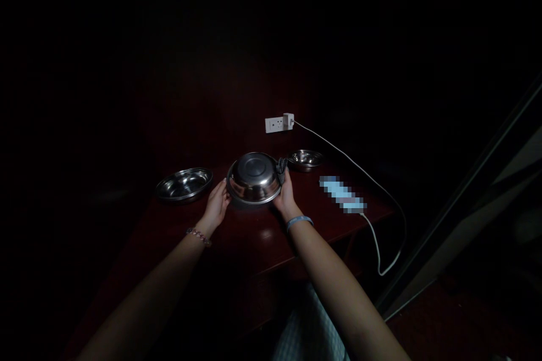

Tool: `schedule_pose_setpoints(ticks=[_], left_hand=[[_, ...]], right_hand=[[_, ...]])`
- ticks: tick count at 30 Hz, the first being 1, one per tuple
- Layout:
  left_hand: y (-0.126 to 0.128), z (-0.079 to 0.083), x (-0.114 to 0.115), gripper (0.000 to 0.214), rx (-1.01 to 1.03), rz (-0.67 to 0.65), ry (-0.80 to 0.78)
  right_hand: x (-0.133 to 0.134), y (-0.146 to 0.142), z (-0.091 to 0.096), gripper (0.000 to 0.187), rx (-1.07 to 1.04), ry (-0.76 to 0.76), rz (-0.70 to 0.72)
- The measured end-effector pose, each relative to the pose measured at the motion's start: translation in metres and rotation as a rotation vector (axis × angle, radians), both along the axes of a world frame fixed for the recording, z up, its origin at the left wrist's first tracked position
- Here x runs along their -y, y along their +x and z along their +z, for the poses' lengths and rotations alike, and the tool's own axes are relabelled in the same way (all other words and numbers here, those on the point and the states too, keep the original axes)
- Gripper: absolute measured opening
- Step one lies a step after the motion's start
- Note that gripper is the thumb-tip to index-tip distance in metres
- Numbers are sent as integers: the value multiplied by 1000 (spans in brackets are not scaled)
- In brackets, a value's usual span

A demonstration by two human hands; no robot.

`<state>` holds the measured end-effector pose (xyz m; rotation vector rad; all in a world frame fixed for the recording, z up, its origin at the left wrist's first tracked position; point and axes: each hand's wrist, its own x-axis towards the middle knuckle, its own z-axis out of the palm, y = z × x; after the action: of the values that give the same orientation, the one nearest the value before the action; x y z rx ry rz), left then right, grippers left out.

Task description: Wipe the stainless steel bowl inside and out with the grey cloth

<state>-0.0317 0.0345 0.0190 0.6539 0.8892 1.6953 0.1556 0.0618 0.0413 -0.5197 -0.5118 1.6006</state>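
Note:
A shiny metal bowl is turned with its underside up and toward me, above the dark red table. My left hand is closed at the bowl's left rim, its fingertips partly hidden behind the metal. On the other side, my right hand grips the right rim. A dark grey patterned cloth, bunched up, is pressed between that hand and the bowl.
A wide metal dish lies on the table at left. Behind the right hand stands a smaller metal bowl. A blurred-out phone-like object lies at right, its white cable running to a charger in the wall socket.

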Motion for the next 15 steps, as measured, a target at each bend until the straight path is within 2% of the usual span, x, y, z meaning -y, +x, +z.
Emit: schedule_pose_setpoints(ticks=[9,15], left_hand=[[2,3,1,1,-3,32,18],[0,1,0,10,-25,20,50]], right_hand=[[-1,1,-1,39,67,76,28],[-5,0,-5,37,51,89,10]])
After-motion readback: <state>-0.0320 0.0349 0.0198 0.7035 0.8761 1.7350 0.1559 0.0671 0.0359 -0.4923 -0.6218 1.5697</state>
